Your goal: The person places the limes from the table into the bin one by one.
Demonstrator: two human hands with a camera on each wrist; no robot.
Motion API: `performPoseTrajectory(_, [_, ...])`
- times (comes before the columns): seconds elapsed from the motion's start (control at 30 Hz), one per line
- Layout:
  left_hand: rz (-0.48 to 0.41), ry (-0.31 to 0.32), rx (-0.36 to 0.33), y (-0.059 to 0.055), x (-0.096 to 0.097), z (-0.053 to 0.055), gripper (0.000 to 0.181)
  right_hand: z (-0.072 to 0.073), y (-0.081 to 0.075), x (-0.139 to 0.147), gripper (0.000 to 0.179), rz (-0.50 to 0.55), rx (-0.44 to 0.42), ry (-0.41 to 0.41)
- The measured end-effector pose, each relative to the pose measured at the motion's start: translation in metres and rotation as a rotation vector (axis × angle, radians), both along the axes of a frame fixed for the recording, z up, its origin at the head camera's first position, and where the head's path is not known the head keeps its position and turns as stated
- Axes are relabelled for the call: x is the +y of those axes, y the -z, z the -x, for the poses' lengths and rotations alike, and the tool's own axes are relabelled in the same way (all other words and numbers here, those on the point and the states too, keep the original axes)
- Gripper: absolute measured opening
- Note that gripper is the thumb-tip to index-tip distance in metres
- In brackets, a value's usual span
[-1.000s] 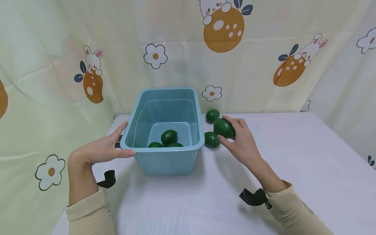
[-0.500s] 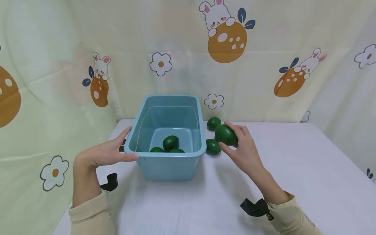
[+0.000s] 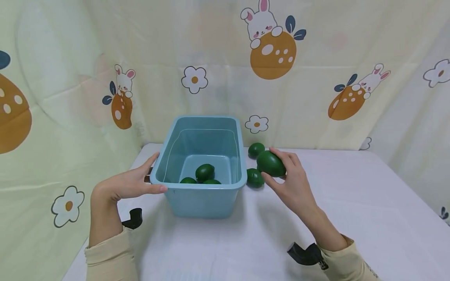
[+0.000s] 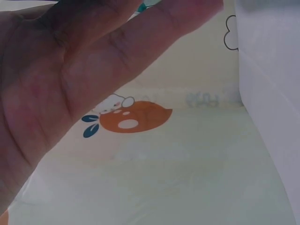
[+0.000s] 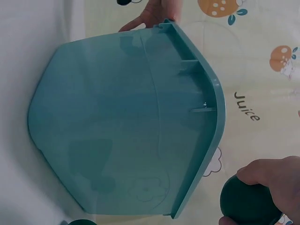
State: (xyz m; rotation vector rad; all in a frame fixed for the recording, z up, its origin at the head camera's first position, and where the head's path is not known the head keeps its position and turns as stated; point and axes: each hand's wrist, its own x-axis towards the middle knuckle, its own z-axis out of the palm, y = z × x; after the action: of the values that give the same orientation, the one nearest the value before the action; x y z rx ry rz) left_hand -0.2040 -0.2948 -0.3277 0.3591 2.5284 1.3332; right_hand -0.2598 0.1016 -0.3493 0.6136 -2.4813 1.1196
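In the head view, a blue plastic bin (image 3: 202, 202) stands left of centre on the table. My left hand (image 3: 128, 183) is at its front left corner, thumb and fingers extended against the rim; the fingertips are partly hidden. To the right of the bin, my right hand (image 3: 290, 177) holds a dark green fruit (image 3: 271, 163) between thumb and fingers. It is smooth and egg-shaped, like an avocado or a lime. Behind it, two similar fruits lie beside the bin, a far fruit (image 3: 256, 150) and a nearer fruit (image 3: 254, 178). Several more, including one fruit (image 3: 205, 173), lie inside the bin.
A white cloth (image 3: 351, 203) covers the table. Patterned curtains (image 3: 218, 89) hang close behind it and at the left. In the right wrist view, the bin's side wall (image 5: 108, 117) fills much of the picture. Black straps sit at both wrists.
The head view has tilted up, so everything sits lower in the picture. Both hands keep nearly the same place relative to the bin, and the right hand still holds the green fruit.
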Motion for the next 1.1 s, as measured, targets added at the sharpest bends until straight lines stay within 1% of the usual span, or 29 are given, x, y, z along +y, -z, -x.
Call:
performPoseTrajectory(0.23, [-0.019, -0.004, 0.008, 0.001, 0.002, 0.0, 0.097, -0.009, -0.002, -0.002, 0.066, 0.059, 0.08, -0.064])
performPoseTrajectory(0.33, [-0.011, -0.012, 0.008, 0.001, 0.003, -0.001, 0.097, -0.013, -0.003, -0.004, 0.068, 0.085, 0.109, -0.081])
performPoseTrajectory(0.47, [0.002, -0.022, 0.006, 0.001, 0.003, -0.001, 0.098, -0.019, -0.005, -0.007, 0.07, 0.147, 0.107, -0.098])
performPoseTrajectory(0.57, [0.007, -0.017, 0.011, -0.001, 0.004, -0.002, 0.098, -0.022, -0.006, -0.009, 0.072, 0.209, 0.086, -0.109])
performPoseTrajectory(0.67, [0.01, -0.011, 0.022, -0.001, 0.004, -0.002, 0.098, -0.025, -0.006, -0.011, 0.072, 0.241, 0.094, -0.118])
performPoseTrajectory(0.77, [0.015, -0.012, 0.027, -0.001, 0.003, -0.002, 0.098, -0.024, -0.003, -0.013, 0.071, 0.238, 0.141, -0.135])
performPoseTrajectory(0.87, [0.015, -0.015, 0.025, 0.0, 0.003, -0.002, 0.098, -0.022, 0.002, -0.014, 0.069, 0.206, 0.184, -0.144])
performPoseTrajectory(0.93, [0.012, -0.014, 0.023, 0.001, 0.003, -0.002, 0.098, -0.022, 0.005, -0.015, 0.069, 0.186, 0.191, -0.152])
performPoseTrajectory(1.1, [0.005, -0.014, 0.022, 0.001, 0.004, -0.001, 0.098, -0.023, 0.007, -0.017, 0.071, 0.134, 0.168, -0.194])
